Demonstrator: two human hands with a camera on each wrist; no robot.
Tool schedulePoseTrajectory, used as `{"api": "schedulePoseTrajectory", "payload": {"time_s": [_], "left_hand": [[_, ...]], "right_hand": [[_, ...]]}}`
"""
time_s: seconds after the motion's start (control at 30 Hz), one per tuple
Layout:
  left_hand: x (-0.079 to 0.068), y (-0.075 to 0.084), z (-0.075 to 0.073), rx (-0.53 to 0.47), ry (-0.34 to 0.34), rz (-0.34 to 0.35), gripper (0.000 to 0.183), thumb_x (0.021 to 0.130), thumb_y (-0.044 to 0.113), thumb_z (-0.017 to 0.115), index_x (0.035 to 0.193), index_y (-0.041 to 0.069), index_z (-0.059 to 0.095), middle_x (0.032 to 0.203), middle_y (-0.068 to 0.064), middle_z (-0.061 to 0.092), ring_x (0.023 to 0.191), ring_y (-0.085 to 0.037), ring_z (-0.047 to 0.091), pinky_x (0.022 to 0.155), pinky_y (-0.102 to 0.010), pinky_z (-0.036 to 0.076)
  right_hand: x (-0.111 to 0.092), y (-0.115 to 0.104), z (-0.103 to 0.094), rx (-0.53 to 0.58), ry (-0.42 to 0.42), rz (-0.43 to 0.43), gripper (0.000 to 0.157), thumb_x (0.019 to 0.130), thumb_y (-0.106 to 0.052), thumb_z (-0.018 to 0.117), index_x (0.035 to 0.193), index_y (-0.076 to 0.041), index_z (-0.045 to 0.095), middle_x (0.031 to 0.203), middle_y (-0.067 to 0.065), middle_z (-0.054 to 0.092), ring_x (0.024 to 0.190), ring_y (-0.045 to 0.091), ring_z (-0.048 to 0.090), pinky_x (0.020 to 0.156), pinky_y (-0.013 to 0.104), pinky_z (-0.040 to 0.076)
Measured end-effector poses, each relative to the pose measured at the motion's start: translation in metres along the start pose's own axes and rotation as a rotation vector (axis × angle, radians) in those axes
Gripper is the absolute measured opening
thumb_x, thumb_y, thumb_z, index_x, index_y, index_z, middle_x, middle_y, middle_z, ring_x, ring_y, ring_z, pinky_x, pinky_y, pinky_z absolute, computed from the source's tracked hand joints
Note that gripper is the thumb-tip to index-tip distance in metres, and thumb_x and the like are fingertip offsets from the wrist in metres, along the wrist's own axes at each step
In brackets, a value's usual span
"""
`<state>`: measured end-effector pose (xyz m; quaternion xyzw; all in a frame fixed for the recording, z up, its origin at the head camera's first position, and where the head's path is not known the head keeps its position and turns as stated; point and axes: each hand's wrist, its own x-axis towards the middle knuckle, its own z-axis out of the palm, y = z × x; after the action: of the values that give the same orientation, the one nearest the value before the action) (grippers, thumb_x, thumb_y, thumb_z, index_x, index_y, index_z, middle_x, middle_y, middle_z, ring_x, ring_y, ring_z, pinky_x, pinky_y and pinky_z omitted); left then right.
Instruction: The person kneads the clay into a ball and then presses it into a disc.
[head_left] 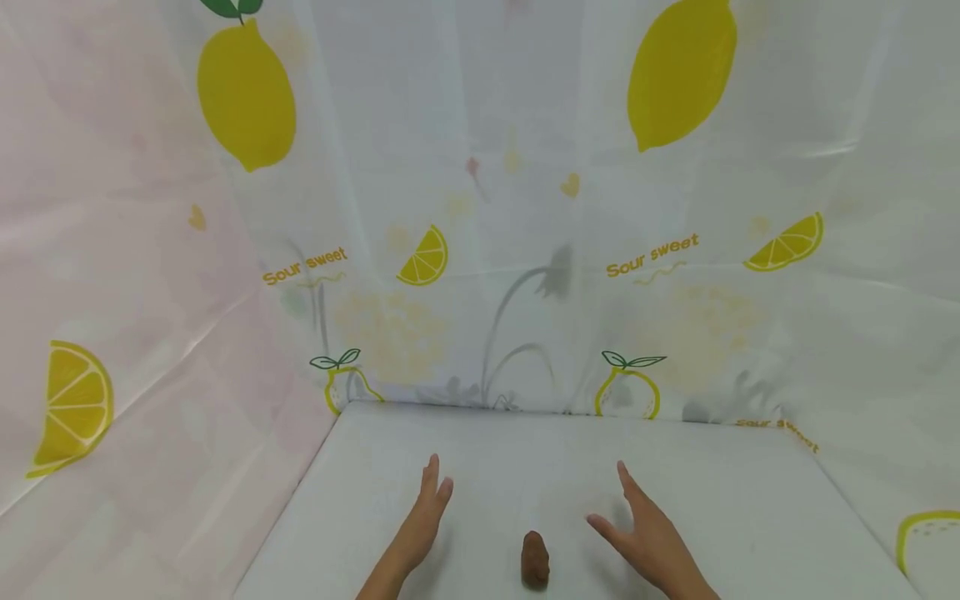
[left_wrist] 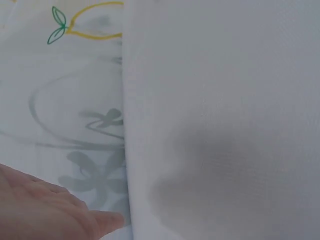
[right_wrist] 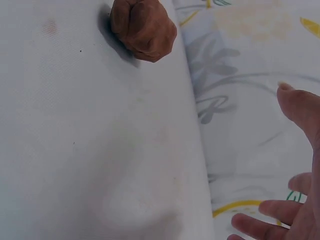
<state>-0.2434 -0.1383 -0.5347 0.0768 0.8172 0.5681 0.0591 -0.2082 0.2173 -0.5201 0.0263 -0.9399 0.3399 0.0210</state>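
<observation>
A brown, lumpy, clay-like piece (head_left: 535,560) stands on the white tabletop, near its front edge in the head view. In the right wrist view the same brown lump (right_wrist: 143,31) shows at the top, its surface creased. My left hand (head_left: 425,517) hovers left of it with fingers extended, holding nothing. To its right, my right hand (head_left: 647,537) is held with thumb and fingers spread, also apart from the lump. The left wrist view catches part of the left hand (left_wrist: 50,210); the right wrist view shows the right hand's thumb (right_wrist: 300,107) and several fingertips.
The white table (head_left: 480,450) meets a hanging sheet (head_left: 510,333) printed with lemons along its back edge. More of the sheet (head_left: 150,292) rises at the left side, and at the right side too. Hand shadows fall on the tabletop.
</observation>
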Motion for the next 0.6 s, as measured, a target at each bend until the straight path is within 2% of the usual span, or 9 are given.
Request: {"api": "schedulePoseTrajectory", "payload": {"time_s": [0.13, 0.3, 0.6], "left_hand": [[0.0, -0.002, 0.003, -0.057, -0.01, 0.012, 0.076, 0.11, 0.051, 0.025, 0.163, 0.003, -0.002, 0.165, -0.03, -0.01, 0.15, -0.051, -0.012, 0.111, -0.075, -0.006], [-0.001, -0.003, 0.007, -0.098, -0.028, 0.043, 0.073, 0.111, 0.047, 0.022, 0.162, 0.002, -0.004, 0.165, -0.028, -0.009, 0.15, -0.05, -0.009, 0.113, -0.072, -0.006], [0.001, -0.006, 0.014, -0.147, -0.037, 0.078, 0.069, 0.112, 0.045, 0.017, 0.163, 0.004, -0.005, 0.168, -0.024, -0.003, 0.151, -0.048, -0.003, 0.115, -0.071, -0.003]], "right_hand": [[-0.001, 0.0, 0.004, 0.015, 0.003, -0.024, 0.101, 0.089, -0.067, 0.066, 0.162, -0.01, 0.026, 0.161, 0.018, 0.035, 0.143, 0.043, 0.039, 0.112, 0.061, 0.034], [-0.002, 0.001, 0.012, 0.017, -0.003, -0.035, 0.094, 0.088, -0.065, 0.069, 0.16, -0.015, 0.035, 0.154, 0.016, 0.047, 0.137, 0.041, 0.048, 0.109, 0.06, 0.039], [-0.002, -0.001, 0.022, 0.041, 0.0, -0.061, 0.097, 0.085, -0.06, 0.075, 0.16, -0.014, 0.034, 0.151, 0.018, 0.05, 0.131, 0.039, 0.054, 0.106, 0.058, 0.042]]}}
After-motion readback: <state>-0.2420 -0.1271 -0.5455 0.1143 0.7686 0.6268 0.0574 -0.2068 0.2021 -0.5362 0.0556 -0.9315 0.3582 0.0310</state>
